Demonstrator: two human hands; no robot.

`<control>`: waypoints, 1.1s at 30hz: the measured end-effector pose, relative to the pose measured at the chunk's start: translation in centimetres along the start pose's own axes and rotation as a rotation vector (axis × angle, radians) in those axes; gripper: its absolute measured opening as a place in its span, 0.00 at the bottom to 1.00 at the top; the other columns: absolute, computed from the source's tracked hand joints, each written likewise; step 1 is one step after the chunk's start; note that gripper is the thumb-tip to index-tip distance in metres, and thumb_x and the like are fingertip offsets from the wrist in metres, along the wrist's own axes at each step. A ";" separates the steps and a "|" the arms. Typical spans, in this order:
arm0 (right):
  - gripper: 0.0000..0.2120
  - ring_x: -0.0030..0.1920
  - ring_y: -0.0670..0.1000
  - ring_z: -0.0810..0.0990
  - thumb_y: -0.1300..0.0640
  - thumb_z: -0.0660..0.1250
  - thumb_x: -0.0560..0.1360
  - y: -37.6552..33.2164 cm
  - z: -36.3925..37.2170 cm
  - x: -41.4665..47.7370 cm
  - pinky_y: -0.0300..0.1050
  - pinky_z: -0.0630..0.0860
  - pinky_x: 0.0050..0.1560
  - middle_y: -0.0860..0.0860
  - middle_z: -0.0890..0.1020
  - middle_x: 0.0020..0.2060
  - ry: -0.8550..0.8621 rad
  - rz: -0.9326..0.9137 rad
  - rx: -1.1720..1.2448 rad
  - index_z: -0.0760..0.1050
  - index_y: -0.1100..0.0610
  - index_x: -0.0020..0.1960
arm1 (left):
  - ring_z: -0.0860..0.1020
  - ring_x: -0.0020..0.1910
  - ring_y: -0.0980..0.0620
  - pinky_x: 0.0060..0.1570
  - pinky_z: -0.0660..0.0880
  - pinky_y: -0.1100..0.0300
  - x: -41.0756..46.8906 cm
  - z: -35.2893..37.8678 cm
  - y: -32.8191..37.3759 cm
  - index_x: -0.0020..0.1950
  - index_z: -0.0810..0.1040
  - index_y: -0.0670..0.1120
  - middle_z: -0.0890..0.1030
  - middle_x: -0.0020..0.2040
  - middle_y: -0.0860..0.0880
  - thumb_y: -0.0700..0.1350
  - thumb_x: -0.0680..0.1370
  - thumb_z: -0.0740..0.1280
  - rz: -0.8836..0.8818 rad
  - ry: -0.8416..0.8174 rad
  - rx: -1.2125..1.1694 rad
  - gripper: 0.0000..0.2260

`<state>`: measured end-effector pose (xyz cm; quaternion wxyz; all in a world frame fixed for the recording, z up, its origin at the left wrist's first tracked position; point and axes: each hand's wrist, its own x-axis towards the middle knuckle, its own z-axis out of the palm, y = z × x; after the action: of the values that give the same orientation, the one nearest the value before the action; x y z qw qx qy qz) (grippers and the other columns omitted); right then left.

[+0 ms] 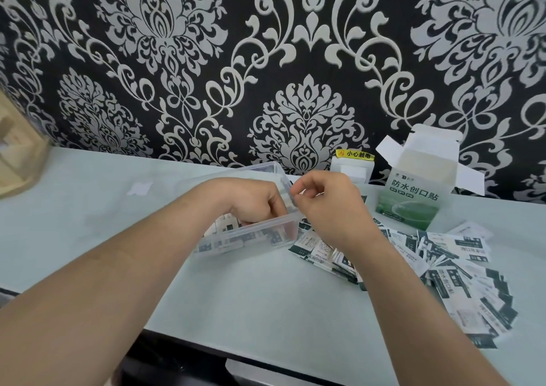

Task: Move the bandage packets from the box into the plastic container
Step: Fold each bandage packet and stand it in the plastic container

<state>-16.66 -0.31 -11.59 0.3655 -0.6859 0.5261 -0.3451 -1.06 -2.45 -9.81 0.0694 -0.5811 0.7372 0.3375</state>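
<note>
Pale green desk (118, 214). Left grip (254, 205) curled inside clear plastic container (266, 225) among bandage packets (224, 226); right grip (325, 208) curled at rim; contents of both cannot be told. Packing judged underway; heaped packets (443, 267) beside open green-white cardboard box (413, 199) to be gathered next.

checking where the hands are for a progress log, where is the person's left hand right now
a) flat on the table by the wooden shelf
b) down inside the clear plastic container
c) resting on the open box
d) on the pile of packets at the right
b: the left hand reaches down inside the clear plastic container, fingers behind its front wall beside some packets, while the box stands apart at the right.
</note>
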 end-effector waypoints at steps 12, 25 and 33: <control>0.11 0.38 0.50 0.83 0.64 0.64 0.75 -0.2 -0.1 -0.1 0.31 0.66 0.26 0.45 0.77 0.28 -0.006 -0.012 -0.004 0.80 0.51 0.40 | 0.70 0.30 0.57 0.32 0.68 0.64 0.4 -0.2 -0.2 0.47 0.82 0.55 0.73 0.29 0.57 0.42 0.72 0.72 0.033 0.131 0.198 0.09; 0.10 0.38 0.55 0.84 0.63 0.65 0.75 -0.1 0.0 -0.1 0.41 0.76 0.35 0.46 0.77 0.28 0.006 -0.026 0.005 0.80 0.53 0.41 | 0.69 0.30 0.54 0.31 0.68 0.61 1.2 0.6 -0.2 0.31 0.69 0.51 0.71 0.28 0.54 0.42 0.72 0.68 0.038 0.179 0.420 0.12; 0.05 0.26 0.44 0.70 0.59 0.66 0.77 0.8 -4.9 -1.0 0.37 0.68 0.29 0.46 0.76 0.32 0.081 -0.013 -0.050 0.79 0.51 0.47 | 0.72 0.33 0.54 0.39 0.73 0.58 -2.6 -1.9 1.1 0.37 0.77 0.45 0.76 0.32 0.53 0.52 0.72 0.73 0.061 0.371 0.016 0.12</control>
<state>-21.44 -0.19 -9.90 0.3244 -0.6837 0.5446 -0.3616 -0.69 -1.32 -6.66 -0.0735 -0.6102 0.7573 0.2207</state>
